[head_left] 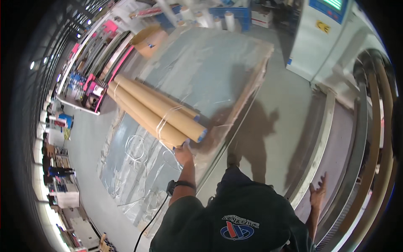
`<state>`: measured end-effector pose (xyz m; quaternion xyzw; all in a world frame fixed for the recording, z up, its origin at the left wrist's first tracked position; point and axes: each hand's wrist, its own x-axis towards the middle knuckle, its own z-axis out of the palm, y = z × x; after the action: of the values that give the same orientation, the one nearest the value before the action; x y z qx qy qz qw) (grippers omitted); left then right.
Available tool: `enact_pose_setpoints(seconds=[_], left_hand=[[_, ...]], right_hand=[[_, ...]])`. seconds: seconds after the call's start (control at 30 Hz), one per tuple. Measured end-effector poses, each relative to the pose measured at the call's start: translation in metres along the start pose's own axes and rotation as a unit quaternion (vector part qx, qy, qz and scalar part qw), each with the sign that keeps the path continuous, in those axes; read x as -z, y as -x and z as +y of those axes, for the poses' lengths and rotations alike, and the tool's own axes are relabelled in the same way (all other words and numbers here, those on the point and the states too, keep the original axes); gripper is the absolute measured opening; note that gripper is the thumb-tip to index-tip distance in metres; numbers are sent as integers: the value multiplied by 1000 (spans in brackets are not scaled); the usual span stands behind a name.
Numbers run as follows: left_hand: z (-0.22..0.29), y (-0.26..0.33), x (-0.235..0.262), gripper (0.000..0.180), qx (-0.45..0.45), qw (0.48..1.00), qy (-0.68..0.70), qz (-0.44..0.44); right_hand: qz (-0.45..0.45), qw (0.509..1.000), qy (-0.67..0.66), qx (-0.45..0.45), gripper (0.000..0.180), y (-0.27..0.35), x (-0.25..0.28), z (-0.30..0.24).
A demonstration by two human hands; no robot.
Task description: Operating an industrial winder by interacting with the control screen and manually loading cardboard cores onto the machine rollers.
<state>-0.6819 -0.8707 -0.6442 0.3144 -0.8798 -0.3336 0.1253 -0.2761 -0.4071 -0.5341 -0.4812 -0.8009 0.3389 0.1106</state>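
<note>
Brown tubes with blue bits at their near ends lie side by side, tied with white string. They rest across a wide, low stack covered in clear plastic. My left hand grips the near end of the closest tube, its fingers curled at the rim and partly hidden. A dark watch sits on that wrist, and a black cable hangs beside it. Off to the right, my right hand holds nothing; its fingers are spread beside the machine's pale rail.
Long rollers and a white machine cabinet with a lit screen stand on the right. A rack of rolled material is at the far left, by a round brown drum. Loose white string lies on the plastic.
</note>
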Motion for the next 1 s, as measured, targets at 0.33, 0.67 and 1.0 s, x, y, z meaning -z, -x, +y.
enact_pose_setpoints(seconds=[0.33, 0.67, 1.0], left_hand=[[-83, -60, 19, 31, 86, 948, 261, -159], [-56, -58, 21, 60, 41, 994, 73, -70], [-46, -46, 31, 72, 10, 992, 66, -110]], right_hand=[[-353, 847, 159, 364, 98, -57, -242, -262], [-431, 750, 226, 448, 108, 27, -457, -429], [-445, 784, 202, 383, 114, 30, -457, -382]])
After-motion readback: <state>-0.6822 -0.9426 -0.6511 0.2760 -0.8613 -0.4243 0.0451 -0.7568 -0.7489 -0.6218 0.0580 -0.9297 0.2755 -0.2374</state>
